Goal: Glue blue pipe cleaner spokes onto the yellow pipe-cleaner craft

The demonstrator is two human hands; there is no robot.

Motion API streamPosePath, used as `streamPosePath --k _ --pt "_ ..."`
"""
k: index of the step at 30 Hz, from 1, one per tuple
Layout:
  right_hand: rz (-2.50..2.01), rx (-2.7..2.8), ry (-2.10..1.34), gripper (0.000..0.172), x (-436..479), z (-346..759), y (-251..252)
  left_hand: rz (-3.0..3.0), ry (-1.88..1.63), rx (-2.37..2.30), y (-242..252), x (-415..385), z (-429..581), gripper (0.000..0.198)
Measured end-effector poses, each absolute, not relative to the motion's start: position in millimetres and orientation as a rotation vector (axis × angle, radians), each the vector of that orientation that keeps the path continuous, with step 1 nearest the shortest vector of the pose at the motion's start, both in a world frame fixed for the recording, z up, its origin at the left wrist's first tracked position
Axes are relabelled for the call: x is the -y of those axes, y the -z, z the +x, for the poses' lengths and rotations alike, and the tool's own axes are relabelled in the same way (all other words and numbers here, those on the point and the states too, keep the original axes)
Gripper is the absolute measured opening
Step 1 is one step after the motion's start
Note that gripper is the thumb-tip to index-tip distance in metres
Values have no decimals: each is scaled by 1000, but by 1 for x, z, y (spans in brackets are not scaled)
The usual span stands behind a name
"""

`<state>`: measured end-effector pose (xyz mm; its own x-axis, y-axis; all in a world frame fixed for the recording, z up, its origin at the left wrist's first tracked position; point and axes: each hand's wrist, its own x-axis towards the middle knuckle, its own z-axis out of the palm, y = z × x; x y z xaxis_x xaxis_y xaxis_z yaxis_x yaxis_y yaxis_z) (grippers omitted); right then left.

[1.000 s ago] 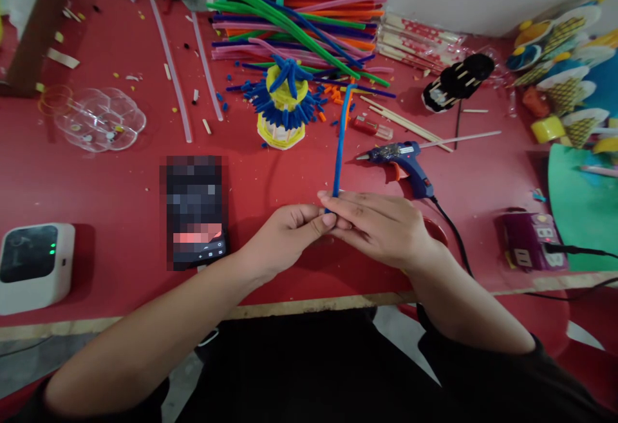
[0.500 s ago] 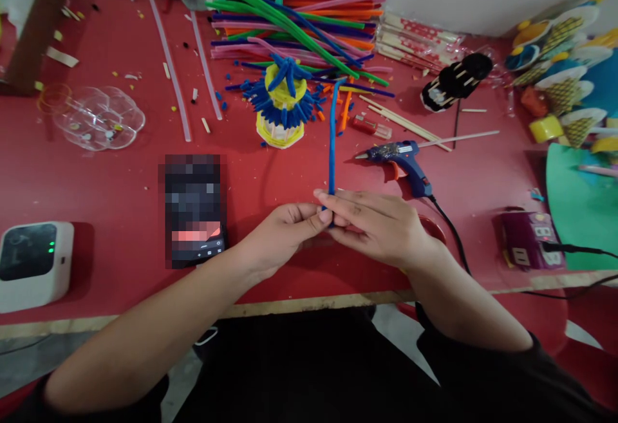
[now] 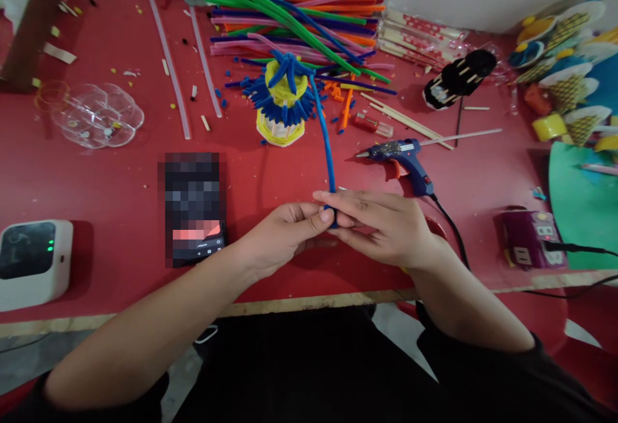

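A blue pipe cleaner [image 3: 324, 133] rises from between my two hands, its far end leaning left toward a small tiered tower. My left hand [image 3: 302, 223] pinches its lower end between thumb and fingers, where a short blue bit shows as folded or coiled. From the other side my right hand [image 3: 381, 220] closes its fingertips on the same end. Beyond them stands the tiered tower [image 3: 282, 104], made of yellow, white and blue pieces with a blue tuft on top. A blue glue gun [image 3: 400, 159] lies just past my right hand.
Behind the tower lies a heap of coloured pipe cleaners [image 3: 294, 20]. A phone [image 3: 193, 207] and a white box-shaped device [image 3: 36, 262] are at left. On the right are a black tower [image 3: 461, 75], a purple power socket [image 3: 528, 239] and a trailing cord [image 3: 451, 233].
The blue pipe cleaner's far end has swung left toward the tower. Both hands stay almost in place, still holding its near end.
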<state>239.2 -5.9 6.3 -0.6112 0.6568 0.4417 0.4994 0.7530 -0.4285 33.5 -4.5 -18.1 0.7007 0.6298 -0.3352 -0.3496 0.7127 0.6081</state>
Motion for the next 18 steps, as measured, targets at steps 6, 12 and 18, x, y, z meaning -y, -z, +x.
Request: streamPosePath --k 6,12,18 --pt "-913 2354 -411 39 7 238 -9 580 -609 -538 18 5 36 31" --pt "-938 2354 -393 37 6 239 -9 602 -660 -617 16 5 37 34" --pt "-1014 2347 -357 30 8 239 -9 591 -646 -614 15 5 37 35"
